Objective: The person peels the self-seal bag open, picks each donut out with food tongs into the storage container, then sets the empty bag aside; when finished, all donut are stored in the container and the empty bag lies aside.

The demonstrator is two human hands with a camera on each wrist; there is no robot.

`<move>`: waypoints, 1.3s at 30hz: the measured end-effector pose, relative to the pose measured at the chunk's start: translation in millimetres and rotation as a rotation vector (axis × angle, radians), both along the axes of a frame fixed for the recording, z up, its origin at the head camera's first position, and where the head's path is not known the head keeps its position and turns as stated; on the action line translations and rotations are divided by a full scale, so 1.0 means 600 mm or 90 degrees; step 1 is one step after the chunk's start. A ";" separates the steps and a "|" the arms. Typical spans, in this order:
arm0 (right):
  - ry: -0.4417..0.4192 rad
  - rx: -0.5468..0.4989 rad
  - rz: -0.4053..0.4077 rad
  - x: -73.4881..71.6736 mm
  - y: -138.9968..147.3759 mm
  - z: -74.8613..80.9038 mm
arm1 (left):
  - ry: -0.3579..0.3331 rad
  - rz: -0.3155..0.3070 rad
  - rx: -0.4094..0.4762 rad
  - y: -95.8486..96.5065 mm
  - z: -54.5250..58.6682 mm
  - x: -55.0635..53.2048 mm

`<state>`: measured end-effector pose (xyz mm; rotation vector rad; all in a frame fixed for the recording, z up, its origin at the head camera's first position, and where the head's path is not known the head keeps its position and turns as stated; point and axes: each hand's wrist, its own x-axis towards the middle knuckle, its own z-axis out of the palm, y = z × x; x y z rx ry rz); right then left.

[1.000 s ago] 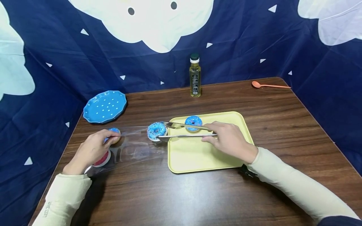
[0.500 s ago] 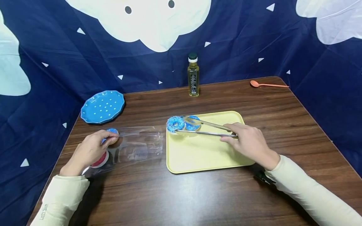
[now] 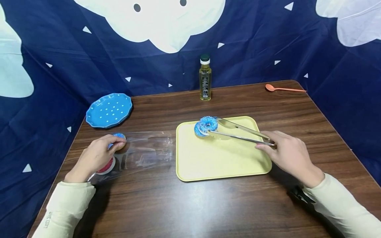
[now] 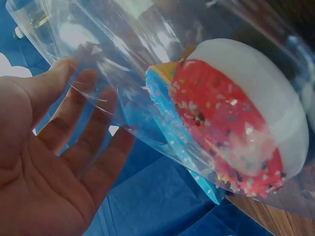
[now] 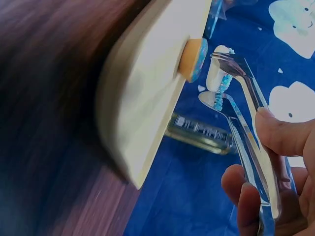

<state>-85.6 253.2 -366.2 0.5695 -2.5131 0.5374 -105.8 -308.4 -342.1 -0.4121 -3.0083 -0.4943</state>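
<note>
My left hand (image 3: 94, 158) pinches the upper side of a clear plastic bag (image 3: 146, 150) lying on the table. Inside the bag are a red sprinkled donut (image 4: 221, 118) with a white base and a blue donut (image 3: 120, 135), partly hidden by the fingers. My right hand (image 3: 290, 155) grips metal tongs (image 3: 242, 137), one tip fork-shaped and the other spoon-shaped. Between the tips is a blue sprinkled donut (image 3: 210, 123) with a white base, raised above the tray. Just below it, another blue donut (image 5: 191, 60) rests on the yellow tray (image 3: 220, 162) near its back edge.
A blue dotted plate (image 3: 109, 110) sits at the back left. An oil bottle (image 3: 205, 81) stands upright behind the tray, near the table's back edge. An orange spoon (image 3: 284, 89) lies at the back right. Blue cloth (image 3: 166, 71) hangs around the table.
My right hand has moved right, carrying the blue donut in the tongs from the bag's mouth to over the tray. My left hand has stayed on the bag.
</note>
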 end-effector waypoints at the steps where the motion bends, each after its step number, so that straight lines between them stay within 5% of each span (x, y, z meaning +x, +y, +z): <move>1: -0.004 0.000 -0.009 0.002 0.005 0.001 | 0.001 0.000 0.000 0.001 0.001 0.000; 12: -0.080 0.016 -0.087 0.015 0.047 0.000 | 0.007 0.000 -0.007 0.004 0.001 -0.004; 39: -0.158 0.030 -0.139 0.016 0.074 -0.003 | 0.001 -0.010 0.004 0.003 -0.004 -0.005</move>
